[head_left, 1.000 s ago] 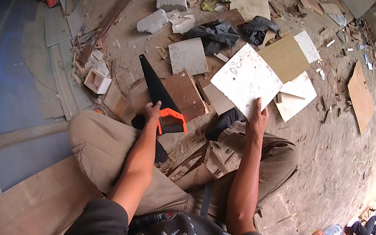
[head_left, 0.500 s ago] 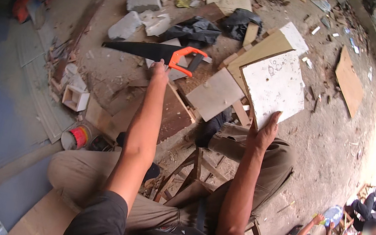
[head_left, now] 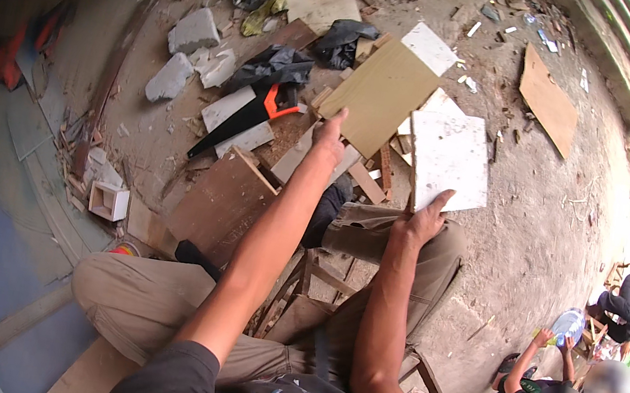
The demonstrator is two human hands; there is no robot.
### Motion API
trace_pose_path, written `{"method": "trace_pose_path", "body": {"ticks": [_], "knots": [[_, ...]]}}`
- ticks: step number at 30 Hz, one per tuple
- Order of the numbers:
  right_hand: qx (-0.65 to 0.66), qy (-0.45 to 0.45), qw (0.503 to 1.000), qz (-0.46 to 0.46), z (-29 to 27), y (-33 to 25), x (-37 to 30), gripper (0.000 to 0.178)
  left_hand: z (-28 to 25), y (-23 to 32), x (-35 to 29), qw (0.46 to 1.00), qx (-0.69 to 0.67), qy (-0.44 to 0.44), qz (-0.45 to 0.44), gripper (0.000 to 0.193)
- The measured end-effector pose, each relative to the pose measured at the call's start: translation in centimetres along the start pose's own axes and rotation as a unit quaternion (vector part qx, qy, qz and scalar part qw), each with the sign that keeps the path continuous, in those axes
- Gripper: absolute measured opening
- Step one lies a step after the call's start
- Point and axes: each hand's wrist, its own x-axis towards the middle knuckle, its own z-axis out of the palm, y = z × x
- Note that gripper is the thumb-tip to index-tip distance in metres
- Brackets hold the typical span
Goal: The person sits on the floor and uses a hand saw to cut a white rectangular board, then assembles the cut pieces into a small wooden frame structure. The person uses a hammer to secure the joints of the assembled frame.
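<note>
Handsaw [head_left: 241, 122]: black blade, orange handle, lying across pale board offcuts [head_left: 251, 139] beside crumpled black plastic [head_left: 270, 68].
Left hand [head_left: 328, 142]: thumb at the near corner of the tan plywood panel [head_left: 388, 96]; fingers hidden, cannot tell whether this grip is closed.
Right hand [head_left: 423, 221]: grip clamped on the white-faced board [head_left: 452, 157], thumb over its near edge.
White-faced board: right of the panel.

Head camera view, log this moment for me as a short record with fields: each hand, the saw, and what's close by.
Left hand: at the near corner of a rectangular tan wooden board; grip unclear
Right hand: holding a square white speckled board by its near edge
Saw: black-bladed handsaw with orange handle, out of both hands
Nearby: crumpled black plastic; small white open box
</note>
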Motion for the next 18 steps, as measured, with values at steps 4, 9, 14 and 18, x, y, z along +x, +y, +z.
{"method": "trace_pose_path", "body": {"ticks": [4,9,14,18], "knots": [[0.027,-0.01,0.999,-0.039,-1.5,-1.7,-0.2,0.043,2.8,-0.1,0.1,0.998,-0.029,-0.036,0.039,0.048],[0.005,-0.046,0.979,-0.196,-2.3,-6.9,-0.8,0.044,11.0,3.3,-1.9,0.989,0.002,-0.052,0.138,0.041],[0.029,-0.028,0.965,-0.258,-3.3,-9.7,0.3,0.047,13.6,10.5,-4.8,0.982,0.029,-0.094,0.16,0.042],[0.056,0.009,0.97,-0.236,-4.3,-9.5,1.9,0.051,14.8,17.2,-13.2,0.966,0.037,-0.152,0.206,0.047]]}}
